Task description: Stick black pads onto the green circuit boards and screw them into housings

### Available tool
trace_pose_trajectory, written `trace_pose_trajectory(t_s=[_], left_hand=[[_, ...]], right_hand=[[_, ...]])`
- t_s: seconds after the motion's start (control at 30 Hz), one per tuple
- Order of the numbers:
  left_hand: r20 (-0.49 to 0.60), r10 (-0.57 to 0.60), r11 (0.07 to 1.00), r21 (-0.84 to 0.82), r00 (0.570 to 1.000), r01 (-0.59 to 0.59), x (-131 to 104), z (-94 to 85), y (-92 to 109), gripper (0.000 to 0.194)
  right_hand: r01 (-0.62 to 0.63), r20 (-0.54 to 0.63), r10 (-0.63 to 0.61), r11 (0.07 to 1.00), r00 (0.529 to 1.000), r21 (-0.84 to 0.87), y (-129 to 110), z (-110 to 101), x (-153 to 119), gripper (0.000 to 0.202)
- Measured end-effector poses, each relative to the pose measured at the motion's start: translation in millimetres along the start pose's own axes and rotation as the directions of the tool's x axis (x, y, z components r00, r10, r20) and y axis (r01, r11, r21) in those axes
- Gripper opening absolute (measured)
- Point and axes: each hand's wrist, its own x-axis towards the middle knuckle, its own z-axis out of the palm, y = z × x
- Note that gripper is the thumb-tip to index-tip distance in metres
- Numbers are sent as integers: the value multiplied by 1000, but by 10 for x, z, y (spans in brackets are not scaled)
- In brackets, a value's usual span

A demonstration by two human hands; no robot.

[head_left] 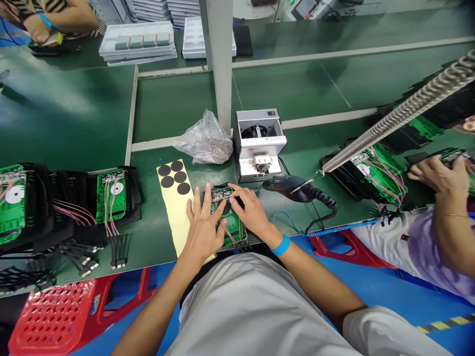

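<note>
A green unit (233, 226) with a small circuit board (221, 194) at its top and pink wires lies at the table's front edge, close to my body. My left hand (205, 225) rests over its left side, fingers spread and touching the board. At the upper right of the same unit, my right hand (252, 210) touches the board's edge with thumb and forefinger apart. Partly under my left wrist is a yellow sheet (174, 210) with several black round stickers (180, 177). Part of the unit is hidden by my hands.
Behind are a bag of screws (213, 148) and a screw feeder (258, 148). An electric screwdriver (287, 187) hangs from a spring (401, 111) at the right. Green units (111, 195) stand at the left. A co-worker's hand (441, 178) is far right.
</note>
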Motion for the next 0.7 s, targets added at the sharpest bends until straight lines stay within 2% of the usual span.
trace_pose_trajectory(t_s=[0.17, 0.37, 0.53, 0.7], left_hand=[[-28, -14, 998, 60, 1000, 16, 27, -22, 85, 54], [-23, 23, 999, 47, 999, -22, 12, -14, 21, 54], [18, -10, 999, 37, 1000, 9, 28, -13, -16, 53], [15, 8, 998, 64, 1000, -9, -15, 22, -14, 56]], right_hand=[[-6, 17, 6, 1000, 1000, -12, -42, -19, -10, 24], [7, 7, -7, 998, 1000, -62, -29, 0, -29, 26], [23, -1, -23, 996, 1000, -88, -7, 19, -32, 26], [36, -11, -37, 995, 999, -98, -10, 23, -28, 24]])
